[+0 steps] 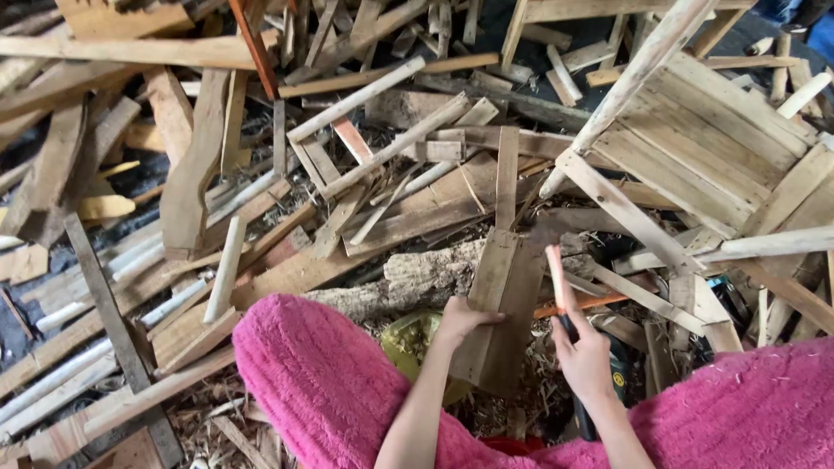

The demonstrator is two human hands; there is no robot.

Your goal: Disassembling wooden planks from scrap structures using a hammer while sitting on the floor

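My left hand [460, 320] grips the left edge of a flat wooden plank [497, 304] that stands tilted in front of me. Just to its right, my right hand [584, 354] is closed around a tool with a dark handle and a slim orange-pink blade or shaft [557, 276] pointing up beside the plank's right edge. Both arms come out of fluffy pink sleeves [321, 373]. A rough log [426, 276] lies behind the plank.
A deep heap of scrap boards, slats and pale round sticks [228, 269] covers the ground on all sides. A slatted wooden pallet piece [712, 148] leans at upper right. A yellow-green object [408, 343] sits under my left forearm. Wood chips litter the floor.
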